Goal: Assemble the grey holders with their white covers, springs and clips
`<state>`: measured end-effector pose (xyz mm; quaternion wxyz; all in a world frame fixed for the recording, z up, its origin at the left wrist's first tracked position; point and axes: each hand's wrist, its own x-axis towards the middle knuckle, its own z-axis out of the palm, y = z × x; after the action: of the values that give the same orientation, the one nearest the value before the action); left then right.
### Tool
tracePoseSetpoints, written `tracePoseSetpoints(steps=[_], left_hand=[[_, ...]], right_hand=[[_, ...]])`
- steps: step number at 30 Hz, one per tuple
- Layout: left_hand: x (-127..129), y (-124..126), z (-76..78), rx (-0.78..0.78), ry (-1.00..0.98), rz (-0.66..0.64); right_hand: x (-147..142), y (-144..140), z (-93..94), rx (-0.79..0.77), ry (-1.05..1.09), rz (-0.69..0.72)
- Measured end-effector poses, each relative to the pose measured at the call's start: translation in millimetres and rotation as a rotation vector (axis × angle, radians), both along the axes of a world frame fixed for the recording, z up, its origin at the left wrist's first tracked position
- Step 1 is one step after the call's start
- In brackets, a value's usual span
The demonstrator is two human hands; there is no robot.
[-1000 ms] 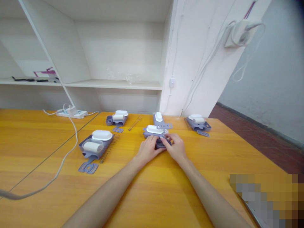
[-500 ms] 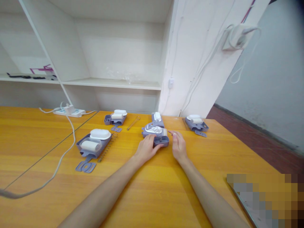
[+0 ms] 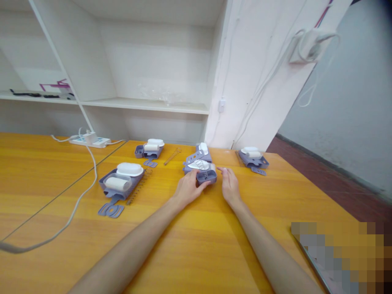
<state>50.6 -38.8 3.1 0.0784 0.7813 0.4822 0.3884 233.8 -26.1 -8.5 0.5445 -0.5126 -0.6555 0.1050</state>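
While cupped, left hand [image 3: 187, 188] on tray [image 3: 206, 177]

Bright, even light falls from above, leaving a soft sheen on the glossy orange wooden desk [image 3: 61, 171] and only faint shadows. Wide-angle distortion bends the edges; a pixelated block covers the lower right corner.

Head-worn view, forward and down over table [image 3: 196, 245]

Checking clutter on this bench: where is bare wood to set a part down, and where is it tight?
Bare table lies between the forearms and the near edge, and left of the white cable. It is tight at the far edge: the left hand grips a purple tray, the right hand open beside it, with similar kits left, behind and right.
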Motion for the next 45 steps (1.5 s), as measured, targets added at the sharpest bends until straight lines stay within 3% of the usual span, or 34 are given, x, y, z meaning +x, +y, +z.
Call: tracePoseSetpoints(steps=[9,17,22,29,36,45], left_hand=[[-0.9,0.0,0.9,-0.08,-0.107,0.034],[-3.0,4.7,3.7,-0.078,-0.387,0.115],[-6.5,8.5,4.8,-0.08,-0.557,0.154],[-9.2,7.1,6.5,-0.088,-0.602,0.1],[-14.5,8.7,5.4,-0.093,-0.703,0.072],[-19.6,26.5,-1.1,-0.321,-1.229,0.01]], right_hand=[[-2.2,3.6,-4.5,-0.04,-0.094,0.088],[-1.5,7.9,-10.6,-0.087,-0.292,0.045],[-3.8,4.4,-5.2,-0.013,-0.39,-0.085],[-0.7,-0.4,3.5,0.07,-0.369,-0.293],[2.6,6.5,-4.6,0.052,-0.272,-0.215],[3.4,12.9,-14.4,0.012,-0.33,-0.108]])
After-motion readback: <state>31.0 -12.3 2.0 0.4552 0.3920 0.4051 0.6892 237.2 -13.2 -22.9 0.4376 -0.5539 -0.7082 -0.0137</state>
